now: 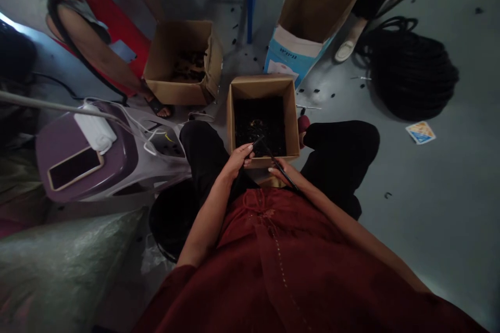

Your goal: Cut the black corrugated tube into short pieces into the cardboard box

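Over a cardboard box [230, 114] between my knees, my left hand [238, 159] is closed, pinching a small black piece [258, 140] by its end. My right hand [280, 167] is closed around a long, thin dark length [287, 176], which slants from the box's near edge back toward my forearm. Whether it is a tool or a cord, I cannot tell. Its upper end lies close to the black piece. Many small black pieces [260, 119] lie in the box, too dark to make out singly.
Another open box [175, 91] stands ahead on the left, beside a seated person's arm [94, 52]. A blue-and-white carton [291, 52] is ahead right. A black coil [414, 73] lies on the floor at right. A purple stool [58, 140] holds a phone [75, 168] and a power strip [96, 130].
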`<control>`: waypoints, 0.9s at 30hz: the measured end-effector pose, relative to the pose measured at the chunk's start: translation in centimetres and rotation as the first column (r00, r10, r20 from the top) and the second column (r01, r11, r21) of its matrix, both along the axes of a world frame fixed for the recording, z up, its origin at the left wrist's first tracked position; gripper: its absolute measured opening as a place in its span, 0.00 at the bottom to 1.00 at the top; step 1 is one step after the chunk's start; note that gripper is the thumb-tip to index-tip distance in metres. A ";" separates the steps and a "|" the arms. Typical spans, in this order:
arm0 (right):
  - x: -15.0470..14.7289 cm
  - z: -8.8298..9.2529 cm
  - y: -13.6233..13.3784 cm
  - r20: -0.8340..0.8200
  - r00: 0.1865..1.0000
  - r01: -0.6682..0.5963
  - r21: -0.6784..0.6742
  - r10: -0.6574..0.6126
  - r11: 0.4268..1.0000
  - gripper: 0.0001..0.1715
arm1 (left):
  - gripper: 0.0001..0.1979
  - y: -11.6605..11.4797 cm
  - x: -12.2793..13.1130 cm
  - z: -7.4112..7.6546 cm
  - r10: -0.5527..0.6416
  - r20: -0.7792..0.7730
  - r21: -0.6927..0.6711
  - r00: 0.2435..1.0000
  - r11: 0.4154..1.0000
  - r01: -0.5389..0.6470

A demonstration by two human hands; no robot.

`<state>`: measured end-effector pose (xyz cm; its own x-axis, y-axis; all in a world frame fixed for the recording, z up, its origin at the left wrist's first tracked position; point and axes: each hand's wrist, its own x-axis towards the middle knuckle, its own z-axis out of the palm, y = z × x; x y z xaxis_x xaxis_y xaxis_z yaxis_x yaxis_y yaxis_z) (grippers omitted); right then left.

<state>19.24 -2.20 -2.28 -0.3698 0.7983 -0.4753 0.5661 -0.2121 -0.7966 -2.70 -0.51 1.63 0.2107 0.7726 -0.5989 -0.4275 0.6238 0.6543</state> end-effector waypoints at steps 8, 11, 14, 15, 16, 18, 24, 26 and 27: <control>-0.5 0.9 0.6 0.036 0.999 -0.038 0.017 0.037 0.999 0.29 | 0.29 0.0 0.3 -0.3 -0.072 -0.023 0.009 0.997 0.997 0.072; -0.5 0.9 0.8 0.008 0.999 -0.050 -0.001 0.050 0.999 0.31 | 0.32 0.0 0.5 -0.2 -0.107 -0.030 0.005 0.994 0.994 0.107; -0.2 0.8 1.1 -0.024 0.997 -0.073 0.012 0.074 0.997 0.33 | 0.34 0.1 0.6 -0.2 -0.126 -0.063 -0.001 0.990 0.992 0.126; -0.1 0.7 1.2 -0.030 0.996 -0.085 0.012 0.085 0.996 0.34 | 0.34 0.2 0.6 -0.2 -0.130 -0.076 -0.004 0.989 0.991 0.130; 0.0 0.6 1.3 -0.035 0.995 -0.098 0.005 0.098 0.995 0.34 | 0.34 0.2 0.7 -0.3 -0.134 -0.086 -0.008 0.987 0.991 0.134; 0.2 0.4 1.4 -0.040 0.992 -0.118 -0.017 0.117 0.993 0.34 | 0.35 0.2 0.7 -0.4 -0.139 -0.100 -0.018 0.985 0.990 0.138; 0.2 0.1 1.4 0.020 0.996 -0.088 0.006 0.088 0.996 0.35 | 0.35 0.4 0.8 -1.0 -0.182 -0.137 -0.002 0.974 0.983 0.184; 0.1 0.2 1.5 0.020 0.996 -0.089 0.016 0.089 0.996 0.36 | 0.33 0.4 0.8 -1.2 -0.219 -0.163 0.014 0.962 0.974 0.224; 0.0 0.2 1.5 0.019 0.996 -0.092 0.018 0.091 0.996 0.36 | 0.33 0.4 0.8 -1.3 -0.236 -0.180 0.018 0.955 0.970 0.243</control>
